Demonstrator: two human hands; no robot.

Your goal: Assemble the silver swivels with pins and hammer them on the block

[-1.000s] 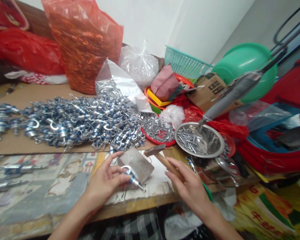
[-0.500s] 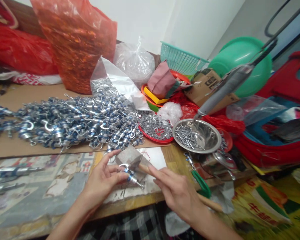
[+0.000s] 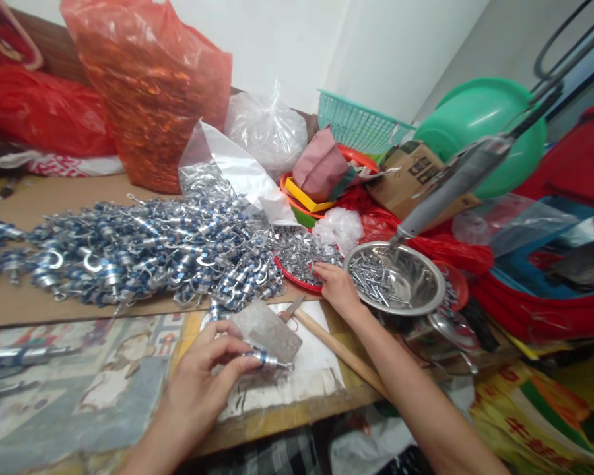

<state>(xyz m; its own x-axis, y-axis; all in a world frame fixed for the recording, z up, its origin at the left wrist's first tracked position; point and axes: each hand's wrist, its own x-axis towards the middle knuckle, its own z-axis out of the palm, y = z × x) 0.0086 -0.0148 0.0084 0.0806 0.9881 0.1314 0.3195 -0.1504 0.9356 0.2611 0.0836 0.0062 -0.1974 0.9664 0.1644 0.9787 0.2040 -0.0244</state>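
At a crowded surface, a person's L hand, nr. the front edge, is clamped thumb-to-fingers on a metal-and-blue fitting, held by the near side of a gray block, its ringed end pointing R. The R hand, well apart from it, is farther back, fingertips at small metal pieces in a red dish; from where I stand, can't tell if it grips any. A hammer lies btwn the two, head nr. the block, wooden handle slanting toward the front edge, its end hidden by the R forearm. White paper lies under the block. Toward the back edge, L of the dish, a heap of similar fittings covers cardboard; a steel bowl w/ metal pins sits just R.
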